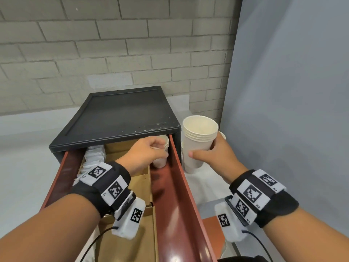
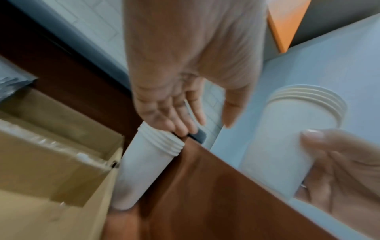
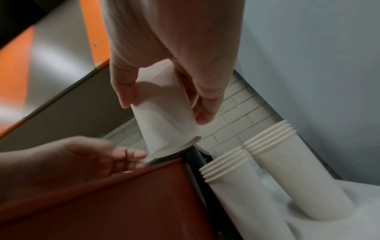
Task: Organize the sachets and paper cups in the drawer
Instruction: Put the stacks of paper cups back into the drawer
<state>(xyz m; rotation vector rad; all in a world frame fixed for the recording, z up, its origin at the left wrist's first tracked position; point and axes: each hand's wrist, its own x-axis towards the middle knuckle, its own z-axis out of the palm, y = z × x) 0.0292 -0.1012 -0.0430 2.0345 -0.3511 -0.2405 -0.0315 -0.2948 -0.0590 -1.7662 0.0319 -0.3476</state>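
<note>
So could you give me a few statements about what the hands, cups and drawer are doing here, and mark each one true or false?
1. The right hand holds a stack of paper cups outside the drawer. True.
2. The left hand is holding sachets. False: it is at a cup stack standing in the drawer's right-hand compartment; its fingers look straight, not closed round anything.
3. The white sachets sit at the drawer's left side. True.
4. The drawer is pushed fully shut. False: it is pulled out of the black cabinet.
5. No cups remain on the table. False: two more stacks stand there beside the cabinet.
</note>
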